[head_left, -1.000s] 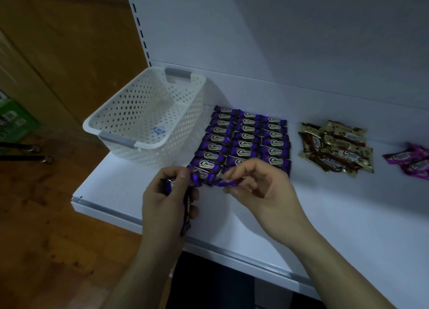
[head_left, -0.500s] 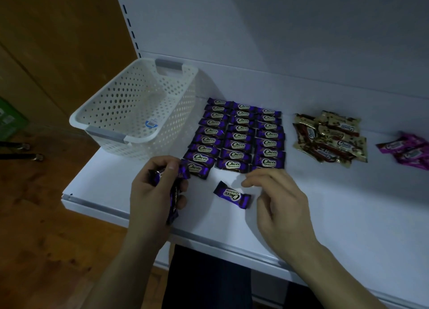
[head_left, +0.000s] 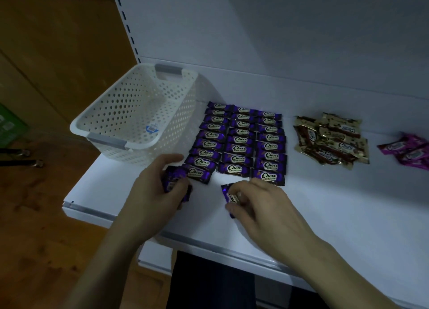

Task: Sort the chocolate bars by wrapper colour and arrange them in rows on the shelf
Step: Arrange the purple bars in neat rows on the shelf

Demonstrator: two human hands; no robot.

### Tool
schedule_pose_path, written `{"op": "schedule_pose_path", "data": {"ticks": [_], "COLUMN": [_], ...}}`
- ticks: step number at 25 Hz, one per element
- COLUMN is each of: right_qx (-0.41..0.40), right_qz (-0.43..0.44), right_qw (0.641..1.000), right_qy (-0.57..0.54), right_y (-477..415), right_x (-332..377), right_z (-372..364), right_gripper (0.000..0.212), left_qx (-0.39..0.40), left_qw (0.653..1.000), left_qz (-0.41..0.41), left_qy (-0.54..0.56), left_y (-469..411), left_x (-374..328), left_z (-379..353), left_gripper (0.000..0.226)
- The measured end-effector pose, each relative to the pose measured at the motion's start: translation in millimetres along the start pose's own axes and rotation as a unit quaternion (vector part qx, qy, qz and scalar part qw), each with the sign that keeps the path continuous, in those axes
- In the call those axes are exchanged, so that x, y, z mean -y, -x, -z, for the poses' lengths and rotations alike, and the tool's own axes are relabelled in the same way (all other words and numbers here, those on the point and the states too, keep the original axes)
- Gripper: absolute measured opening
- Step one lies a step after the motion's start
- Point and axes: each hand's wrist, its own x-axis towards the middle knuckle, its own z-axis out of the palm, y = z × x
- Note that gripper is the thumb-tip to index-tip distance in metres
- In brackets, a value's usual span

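Note:
Purple chocolate bars lie in three neat columns on the white shelf. My left hand grips a small bunch of purple bars just in front of the left column. My right hand pinches a single purple bar lying on the shelf below the middle column, between thumb and fingers. A loose heap of gold-and-brown bars sits to the right of the purple block. Pink bars lie at the far right edge.
An empty white perforated basket stands on the shelf's left end, touching the purple block's side. The shelf's front edge runs just below my hands. Wooden floor lies to the left and a white back panel behind.
My right hand laid one purple bar on the shelf, let go, and now pinches it again. My left hand with its bunch has stayed near the left column.

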Motion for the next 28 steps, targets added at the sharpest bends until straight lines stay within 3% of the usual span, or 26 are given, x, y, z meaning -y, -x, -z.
{"op": "schedule_pose_path", "data": {"ticks": [4,6,9,13,19,28], "right_qx": [-0.018,0.01,-0.024,-0.043,-0.145,-0.134], "right_qz": [0.105,0.167,0.153,0.117,0.076,0.083], "right_qw": [0.994,0.985,0.987,0.991,0.984,0.984], "right_qy": [0.018,0.041,0.038,0.044,0.063,0.088], "right_y": [2,3,1,3,-1,-7], "right_x": [-8,-17,-21,-13,-13,-8], "right_z": [10,4,-7,-14,-29,-30], "right_gripper": [0.02,0.018,0.013,0.02,0.015,0.028], "left_qx": [-0.002,-0.009,-0.013,0.003,0.028,0.043], "left_qw": [0.962,0.94,0.929,0.925,0.922,0.91], "left_qz": [-0.156,-0.221,-0.268,-0.278,-0.265,-0.275], "left_qy": [-0.225,-0.262,-0.256,-0.258,-0.281,-0.307], "left_y": [0,-4,-10,-12,-15,-15], "left_x": [5,11,21,29,31,32], "left_z": [5,3,0,-5,-7,-7], "left_gripper": [0.026,0.028,0.031,0.029,0.037,0.043]}}
